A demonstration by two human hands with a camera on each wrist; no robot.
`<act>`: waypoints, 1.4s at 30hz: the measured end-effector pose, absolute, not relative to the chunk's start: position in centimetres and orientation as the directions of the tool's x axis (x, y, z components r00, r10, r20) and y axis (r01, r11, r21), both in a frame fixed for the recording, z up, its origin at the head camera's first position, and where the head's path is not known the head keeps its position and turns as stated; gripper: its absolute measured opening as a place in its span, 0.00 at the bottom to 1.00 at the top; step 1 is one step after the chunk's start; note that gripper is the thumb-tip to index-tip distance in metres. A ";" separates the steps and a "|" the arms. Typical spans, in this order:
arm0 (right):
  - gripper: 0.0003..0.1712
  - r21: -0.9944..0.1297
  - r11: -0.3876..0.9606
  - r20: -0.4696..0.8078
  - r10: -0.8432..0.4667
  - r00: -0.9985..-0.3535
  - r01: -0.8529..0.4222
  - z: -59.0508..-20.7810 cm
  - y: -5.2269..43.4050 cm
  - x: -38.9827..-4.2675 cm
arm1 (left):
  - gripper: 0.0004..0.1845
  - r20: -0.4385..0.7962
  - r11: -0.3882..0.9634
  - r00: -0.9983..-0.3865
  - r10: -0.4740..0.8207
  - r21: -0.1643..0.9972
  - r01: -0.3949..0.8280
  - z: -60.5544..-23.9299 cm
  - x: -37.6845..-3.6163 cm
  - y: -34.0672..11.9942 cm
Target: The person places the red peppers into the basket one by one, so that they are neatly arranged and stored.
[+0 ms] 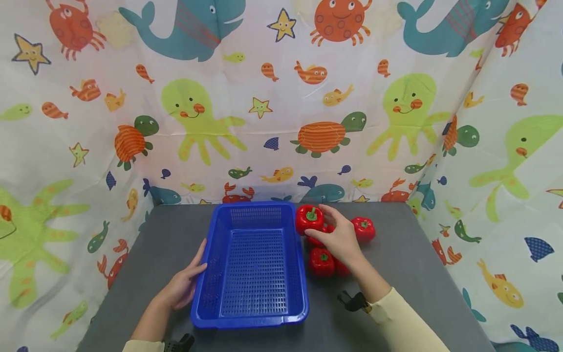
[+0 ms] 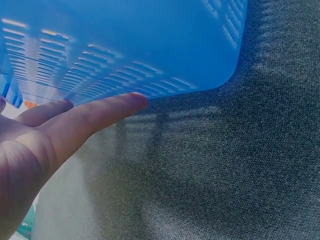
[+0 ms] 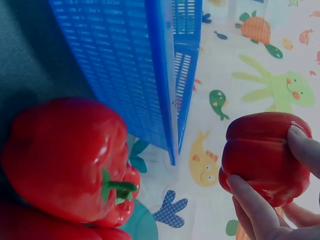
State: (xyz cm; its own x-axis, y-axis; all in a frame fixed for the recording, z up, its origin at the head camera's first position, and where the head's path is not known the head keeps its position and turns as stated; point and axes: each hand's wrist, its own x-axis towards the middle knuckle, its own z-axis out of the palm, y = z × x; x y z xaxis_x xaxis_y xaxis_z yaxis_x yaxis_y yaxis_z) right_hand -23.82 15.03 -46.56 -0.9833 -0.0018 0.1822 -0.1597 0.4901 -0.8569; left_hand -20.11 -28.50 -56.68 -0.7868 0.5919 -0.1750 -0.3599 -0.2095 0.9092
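Head view: blue perforated plastic basket (image 1: 252, 266) standing on the grey felt-covered table (image 1: 409, 259), nothing inside it; left hand (image 1: 182, 286) lying flat against the basket's left outer wall, fingers straight and relaxed, gripping nothing; right hand (image 1: 338, 237) curled over the glossy red bell pepper with a green stem (image 1: 309, 218) just right of the basket's far corner, thumb and fingers round it; 4 further red peppers close by, 1 to the right (image 1: 363, 229), 1 nearer (image 1: 321, 261), 2 partly hidden under the hand; cream sleeve (image 1: 406, 320) on the right forearm; sea-creature printed curtain (image 1: 281, 98) all round the table

Left wrist view: straight fingers (image 2: 95, 115) touching the lower edge of the basket (image 2: 125, 45), palm open, table cloth (image 2: 225, 165) beneath

Right wrist view: fingertips (image 3: 250, 202) and thumb pinching the held pepper (image 3: 262, 155), raised off the cloth with the curtain (image 3: 280, 85) behind it; another red pepper (image 3: 65, 155) with its green stem lying beside the basket wall (image 3: 125, 65), more red fruit under it
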 end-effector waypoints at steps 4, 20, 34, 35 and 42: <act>0.45 -0.852 0.498 0.178 -0.009 -0.984 -0.159 -46.2 14.4 -24.0 | 0.33 -0.165 -0.213 -0.783 0.599 0.910 -0.355 -56.9 -20.2 -28.5; 0.43 -0.889 0.419 0.170 -0.074 -0.983 -0.185 -45.5 11.3 -26.4 | 0.33 -0.162 -0.212 -0.796 0.583 0.916 -0.341 -56.9 -20.3 -28.4; 0.41 -0.901 0.374 0.190 -0.116 -0.975 -0.220 -46.3 6.2 -28.1 | 0.33 -0.166 -0.206 -0.794 0.584 0.917 -0.342 -57.4 -20.2 -28.7; 0.41 -0.903 0.371 0.185 -0.118 -0.976 -0.217 -46.4 5.9 -28.2 | 0.33 -0.164 -0.210 -0.793 0.587 0.915 -0.344 -57.4 -20.2 -28.7; 0.41 -0.923 0.343 0.140 -0.132 -0.981 -0.177 -47.0 3.6 -28.9 | 0.34 -0.150 -0.219 -0.780 0.607 0.912 -0.346 -57.3 -20.2 -28.8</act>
